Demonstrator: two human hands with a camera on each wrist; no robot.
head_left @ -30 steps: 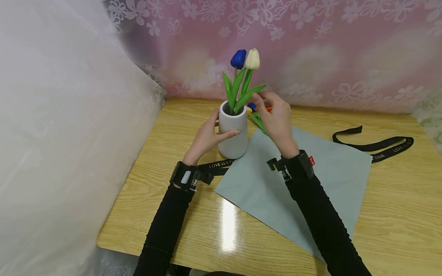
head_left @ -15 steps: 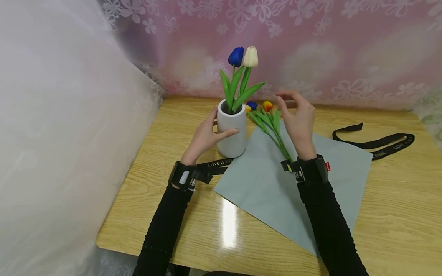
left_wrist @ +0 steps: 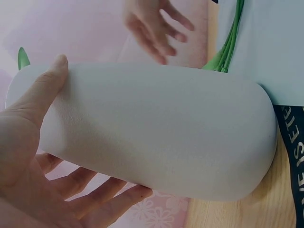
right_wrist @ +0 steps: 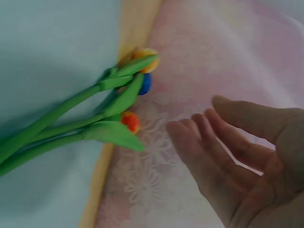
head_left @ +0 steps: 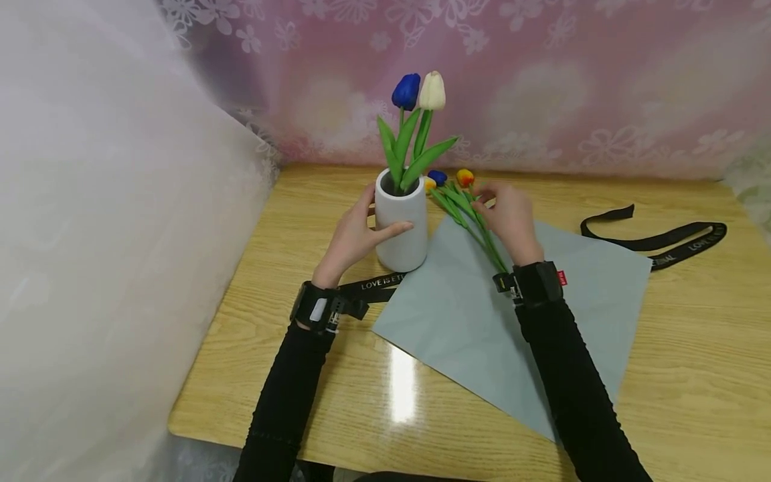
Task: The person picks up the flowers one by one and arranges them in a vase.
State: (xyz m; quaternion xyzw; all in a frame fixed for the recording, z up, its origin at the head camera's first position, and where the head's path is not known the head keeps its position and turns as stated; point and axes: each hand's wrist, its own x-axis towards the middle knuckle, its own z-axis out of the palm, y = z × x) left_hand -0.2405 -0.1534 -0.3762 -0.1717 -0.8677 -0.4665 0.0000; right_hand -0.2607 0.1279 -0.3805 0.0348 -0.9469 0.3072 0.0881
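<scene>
Vase [head_left: 402,234], plain white, is standing upright on the wood-grain tabletop [head_left: 271,388], and the left hand [head_left: 352,234] is gripping it, thumb lying across the front and fingers wrapping round the other side, so pretty snug. A blue tulip [head_left: 406,92] and a cream tulip [head_left: 432,92] are sticking up out of it, green leaves fanning out above the rim. The right hand [head_left: 510,215] is hovering near some loose flowers, fingers loosely bent, thumb spreading away from them, holding nothing; the right wrist view is showing a gap. A yellow tulip [head_left: 430,184], a second blue tulip [head_left: 438,178] and an orange-red tulip [head_left: 465,177] are lying there, stems crossing a grey-blue sheet [head_left: 482,335], heads poking past its edge. Black lettered ribbon [head_left: 680,246] is curling out by the sheet's right corner, and more is peeking out beside the vase.
</scene>
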